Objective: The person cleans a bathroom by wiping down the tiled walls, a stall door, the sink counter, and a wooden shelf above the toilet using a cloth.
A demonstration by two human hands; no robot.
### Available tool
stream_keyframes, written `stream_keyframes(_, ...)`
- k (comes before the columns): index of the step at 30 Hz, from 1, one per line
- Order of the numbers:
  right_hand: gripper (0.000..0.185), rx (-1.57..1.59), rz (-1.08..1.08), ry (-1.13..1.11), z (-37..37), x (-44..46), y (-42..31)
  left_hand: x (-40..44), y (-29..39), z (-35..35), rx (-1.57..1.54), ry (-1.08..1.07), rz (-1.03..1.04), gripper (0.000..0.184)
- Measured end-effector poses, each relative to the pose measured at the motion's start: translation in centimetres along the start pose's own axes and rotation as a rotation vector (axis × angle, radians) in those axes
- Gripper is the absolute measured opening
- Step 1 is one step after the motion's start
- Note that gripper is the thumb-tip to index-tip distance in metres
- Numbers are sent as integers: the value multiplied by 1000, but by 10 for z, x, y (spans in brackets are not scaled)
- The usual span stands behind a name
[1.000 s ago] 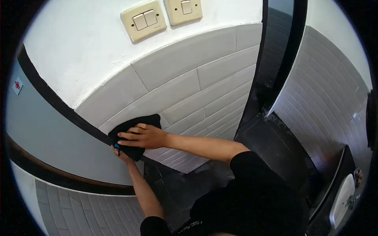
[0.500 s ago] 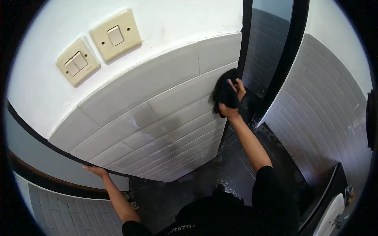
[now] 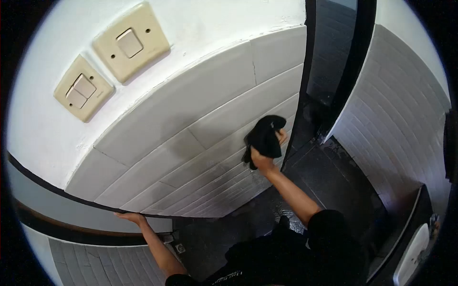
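Note:
A black cloth (image 3: 265, 137) is bunched in my right hand (image 3: 267, 155) and lies against the light tiled wall (image 3: 210, 119), near its right edge. Part of that hand's fingers shows at the right side of the cloth; the rest is covered by it. At the lower left, my left hand (image 3: 131, 217) holds nothing. Its fingers are stretched out against the dark door frame at the wall's bottom left edge.
Two cream switch plates, a single one (image 3: 131, 43) and a double one (image 3: 83, 89), sit on the white wall above the tiles. A dark doorway (image 3: 331, 52) stands to the right. A white basin (image 3: 412, 255) is at the lower right, above the dark floor (image 3: 210, 243).
Both hands were together on the cloth at the left; then they parted, the right carrying the cloth to the wall's right edge. Since then the cloth has moved down and slightly left.

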State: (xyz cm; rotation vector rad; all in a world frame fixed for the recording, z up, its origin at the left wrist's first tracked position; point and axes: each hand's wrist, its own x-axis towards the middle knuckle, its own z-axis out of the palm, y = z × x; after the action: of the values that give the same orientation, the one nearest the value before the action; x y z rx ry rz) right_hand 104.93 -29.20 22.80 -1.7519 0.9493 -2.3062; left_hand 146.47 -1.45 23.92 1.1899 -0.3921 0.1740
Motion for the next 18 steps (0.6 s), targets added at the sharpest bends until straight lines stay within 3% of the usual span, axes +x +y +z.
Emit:
stream_keyframes(2,37,-80,-30,-169,12,-34,-35,-8,7,1,-79,-113,2,79)
stream_keyframes(4,39,-184,13,-286,50,-129,-22,2,2,-4,-149,-181,-37,78)
stream_keyframes(6,45,-161,33,-256,67,-143,-79,5,-6,-11,-196,-161,-161,78)
stream_keyframes(7,50,-81,24,-165,71,-118,-142,-2,4,-4,-164,-102,-120,78)
stream_keyframes(9,64,135,80,-180,98,-192,-165,-3,-9,-9,193,9,15,77)
stream_keyframes(11,76,155,4,-286,118,-220,-207,3,-29,-17,356,33,36,75)
stream_keyframes(14,62,74,-172,-347,143,-208,-262,9,-32,-18,277,-103,87,71)
stream_keyframes(17,63,45,-359,-292,163,-164,-291,3,-7,-18,420,-223,178,73)
stream_keyframes(18,61,100,-352,-291,161,-142,-298,-5,13,-12,215,-232,41,75)
